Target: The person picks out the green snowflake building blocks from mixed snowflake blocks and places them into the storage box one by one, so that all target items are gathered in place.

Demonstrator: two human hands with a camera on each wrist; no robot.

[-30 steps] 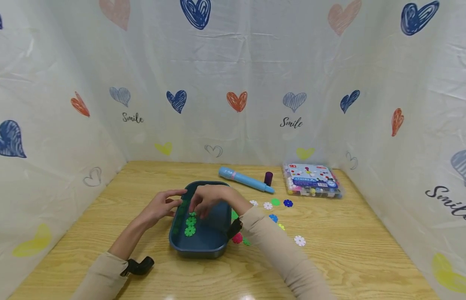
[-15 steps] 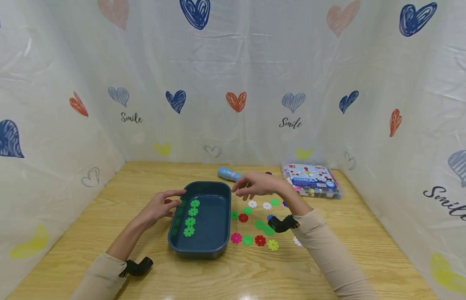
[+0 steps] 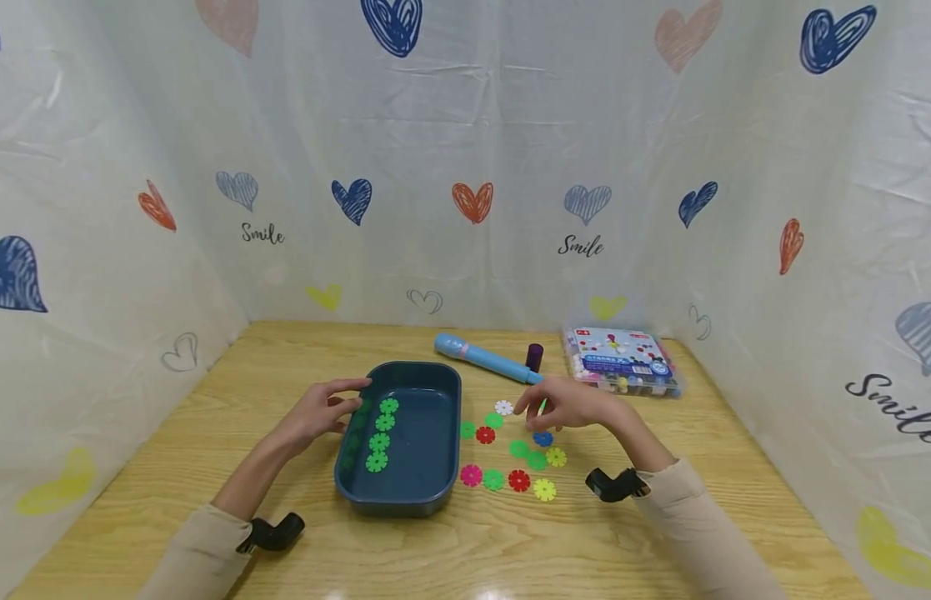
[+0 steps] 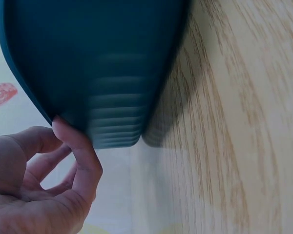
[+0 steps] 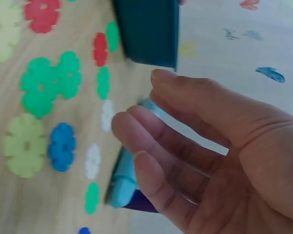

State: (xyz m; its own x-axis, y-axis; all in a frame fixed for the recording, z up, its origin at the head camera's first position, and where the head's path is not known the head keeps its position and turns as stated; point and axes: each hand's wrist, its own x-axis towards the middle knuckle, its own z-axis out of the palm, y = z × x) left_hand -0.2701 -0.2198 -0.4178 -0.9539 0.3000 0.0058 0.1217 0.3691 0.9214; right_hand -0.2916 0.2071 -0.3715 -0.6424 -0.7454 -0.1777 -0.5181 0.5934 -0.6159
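Your right hand [image 3: 566, 406] hovers low over the loose snowflake discs on the surface [image 3: 660, 517], fingers relaxed and slightly bent, its grip holding nothing. Your left hand [image 3: 318, 410] rests against the left rim of the dark blue tray [image 3: 435, 475], thumb touching the wall in the left wrist view, fingers loosely bent and not clamped round it.

The step in hand looks like picking up one more green disc to join the row of green discs [image 3: 382, 433] lying along the tray's left side. To do it well, lower your fingertips onto a single disc and pinch it by its edge between thumb and forefinger. The discs are thin and flat, so a slide to lift one edge probably helps. Keep the left hand steadying the tray so it does not skate.

Green discs lie close: a pair of green discs [image 3: 527, 454] sits just below and left of your fingertips, touching or overlapping each other, and a blue disc [image 3: 543, 438] lies directly under the hand. Another green disc [image 3: 494, 421] lies to the left, beside a red disc [image 3: 485, 435], between your hand and the tray. Take care with the pair; you may lift both.

A light blue marker [image 3: 486, 359] and a clear box of beads [image 3: 623, 360] lie farther back, apart from your hand.
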